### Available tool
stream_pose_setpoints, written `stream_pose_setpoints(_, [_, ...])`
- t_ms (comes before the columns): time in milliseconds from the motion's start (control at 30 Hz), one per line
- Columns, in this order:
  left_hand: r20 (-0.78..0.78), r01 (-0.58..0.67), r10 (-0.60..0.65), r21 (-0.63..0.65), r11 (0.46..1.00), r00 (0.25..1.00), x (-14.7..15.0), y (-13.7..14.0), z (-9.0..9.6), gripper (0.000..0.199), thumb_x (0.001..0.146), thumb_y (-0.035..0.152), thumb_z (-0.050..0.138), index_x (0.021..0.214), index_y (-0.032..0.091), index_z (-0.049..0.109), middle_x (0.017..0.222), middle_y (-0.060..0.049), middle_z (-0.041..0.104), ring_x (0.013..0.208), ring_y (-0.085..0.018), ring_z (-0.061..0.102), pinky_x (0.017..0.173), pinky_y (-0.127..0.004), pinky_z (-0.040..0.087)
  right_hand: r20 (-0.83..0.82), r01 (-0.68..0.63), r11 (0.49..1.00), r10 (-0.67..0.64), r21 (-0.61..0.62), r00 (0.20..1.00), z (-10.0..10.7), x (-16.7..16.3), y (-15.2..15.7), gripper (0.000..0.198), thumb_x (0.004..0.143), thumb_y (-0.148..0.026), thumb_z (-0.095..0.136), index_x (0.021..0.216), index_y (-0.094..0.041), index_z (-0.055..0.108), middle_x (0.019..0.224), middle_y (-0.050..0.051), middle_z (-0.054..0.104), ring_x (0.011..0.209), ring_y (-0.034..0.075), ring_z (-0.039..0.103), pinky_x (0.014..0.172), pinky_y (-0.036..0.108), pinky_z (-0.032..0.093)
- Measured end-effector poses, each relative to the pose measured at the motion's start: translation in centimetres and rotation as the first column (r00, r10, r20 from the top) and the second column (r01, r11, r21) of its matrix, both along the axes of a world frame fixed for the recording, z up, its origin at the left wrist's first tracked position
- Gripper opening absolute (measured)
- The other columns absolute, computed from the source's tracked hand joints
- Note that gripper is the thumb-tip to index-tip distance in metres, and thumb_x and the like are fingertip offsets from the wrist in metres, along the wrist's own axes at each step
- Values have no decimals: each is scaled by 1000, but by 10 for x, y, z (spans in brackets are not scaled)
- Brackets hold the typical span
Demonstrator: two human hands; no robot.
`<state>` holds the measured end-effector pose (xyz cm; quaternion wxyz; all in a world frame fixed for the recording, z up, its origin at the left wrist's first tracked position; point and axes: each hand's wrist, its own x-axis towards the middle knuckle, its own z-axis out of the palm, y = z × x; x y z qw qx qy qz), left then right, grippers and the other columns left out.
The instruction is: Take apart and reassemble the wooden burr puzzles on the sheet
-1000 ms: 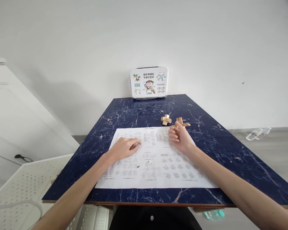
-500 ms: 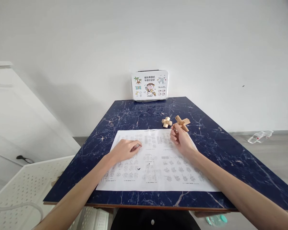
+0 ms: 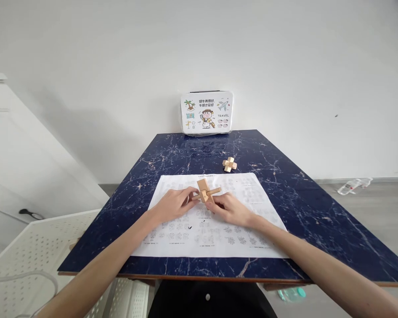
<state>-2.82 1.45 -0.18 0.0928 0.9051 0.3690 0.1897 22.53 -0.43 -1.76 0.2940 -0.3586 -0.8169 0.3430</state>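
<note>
A wooden interlocking puzzle (image 3: 204, 192) with crossing pieces is held above the printed sheet (image 3: 212, 247), between my two hands. My left hand (image 3: 175, 204) pinches the end of a thin rod that sticks out on the puzzle's left. My right hand (image 3: 230, 207) grips the puzzle's lower right side with thumb and fingers. Farther back on the table, beyond the sheet's top edge, lies a smaller wooden burr puzzle (image 3: 230, 164). Rows of small puzzle diagrams cover the sheet.
The dark blue marbled table (image 3: 126, 198) runs back to the wall. Against the wall stands a white cartoon case (image 3: 207, 113). A white perforated rack (image 3: 36, 247) is at the left. Plastic bottles (image 3: 353, 186) lie on the floor at the right.
My right hand has brought the larger wooden puzzle from the table's right side to above the sheet's middle. My left hand has taken hold of its rod. The smaller puzzle stayed put.
</note>
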Motion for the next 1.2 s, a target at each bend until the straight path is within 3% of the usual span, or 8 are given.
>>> stream_pose_setpoints(200, [30, 46, -50, 129, 991, 998, -2, 3, -5, 36, 113, 39, 39, 119, 15, 65, 88, -6, 78, 61, -17, 68, 57, -28, 46, -83, 105, 994, -107, -33, 991, 0, -2, 0, 52, 107, -57, 42, 69, -23, 48, 60, -2, 45, 55, 13, 39, 54, 30, 29])
stream_pose_setpoints(333, [100, 14, -18, 40, 999, 995, -2, 2, 2, 33, 112, 36, 41, 120, 17, 66, 80, -3, 74, 56, -13, 62, 56, -26, 44, -234, 288, 956, -292, -52, 927, -2, 2, 5, 32, 101, -58, 58, 101, -25, 54, 71, -3, 57, 55, 15, 45, 53, 29, 34])
stream_pose_setpoints(433, [115, 18, -14, -33, 999, 993, -2, 2, 5, 33, 111, 35, 41, 113, 17, 68, 79, -3, 72, 61, -14, 62, 60, -27, 46, -230, 254, 965, -232, 68, 945, -2, 4, 7, 26, 103, -50, 56, 114, -26, 58, 91, 4, 70, 61, 16, 54, 59, 31, 42])
stream_pose_setpoints(533, [117, 0, 11, -94, 996, 993, -3, 2, 5, 30, 107, 40, 51, 122, 19, 66, 90, -5, 72, 73, -18, 66, 68, -30, 51, -170, 228, 954, -196, 196, 966, -2, 4, 5, 22, 106, -42, 51, 102, -25, 65, 91, 7, 72, 69, 19, 59, 66, 33, 45])
stream_pose_setpoints(600, [156, 15, 5, -129, 991, 988, -4, 2, 4, 61, 95, 46, 70, 148, 23, 50, 117, -10, 70, 95, -23, 69, 80, -36, 56, -144, 237, 948, -209, 213, 967, -2, 2, 3, 20, 105, -38, 52, 98, -24, 65, 88, 6, 72, 70, 20, 60, 67, 33, 44])
stream_pose_setpoints(700, [248, 72, -26, -180, 981, 969, -3, 1, 3, 118, 74, 52, 91, 165, 30, 20, 154, -17, 49, 129, -31, 60, 101, -45, 55, -105, 209, 955, -191, 209, 976, -3, -1, -1, 18, 105, -34, 53, 100, -23, 66, 88, 5, 73, 70, 18, 60, 68, 32, 43])
stream_pose_setpoints(900, [300, 150, -80, -219, 964, 951, 6, -1, 8, 87, 70, 50, 93, 144, 27, 54, 142, -13, 62, 128, -33, 62, 108, -51, 52, -39, 139, 966, -133, 219, 990, -3, -6, -6, 20, 105, -35, 50, 98, -23, 65, 84, 3, 69, 67, 17, 58, 65, 30, 40])
stream_pose_setpoints(1200, [243, 115, -60, -215, 970, 968, 4, -2, 9, 86, 68, 51, 92, 142, 25, 57, 136, -12, 65, 122, -33, 64, 105, -51, 52, -13, 97, 948, -98, 302, 995, -2, -4, -8, 18, 107, -35, 50, 112, -22, 62, 87, 4, 70, 61, 14, 55, 59, 28, 37])
